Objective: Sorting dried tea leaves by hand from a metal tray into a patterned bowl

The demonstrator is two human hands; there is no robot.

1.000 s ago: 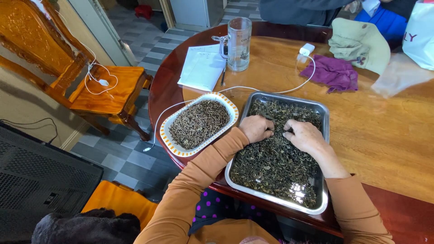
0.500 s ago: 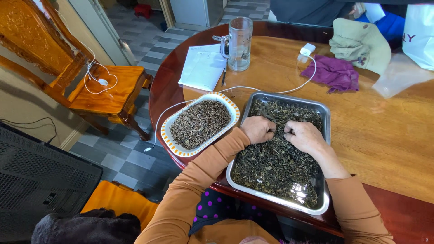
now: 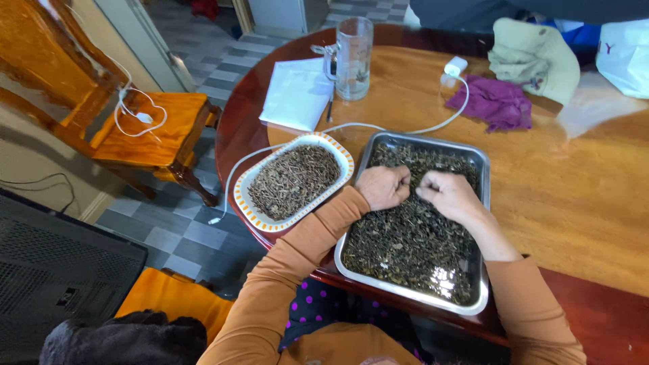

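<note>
Both hands, left and right, rest curled, fingertips pinching dried leaves inside the metal tray.

A rectangular metal tray sits at the near edge of a round wooden table, filled with a bed of dark, dried, crumpled leaves. Just to its left lies an oval white dish with an orange-patterned rim, heaped with thin brown stems.

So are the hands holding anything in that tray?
Cannot tell for sure. The left hand and right hand rest curled on the dried leaves in the metal tray; any pinched bits are hidden.
</note>
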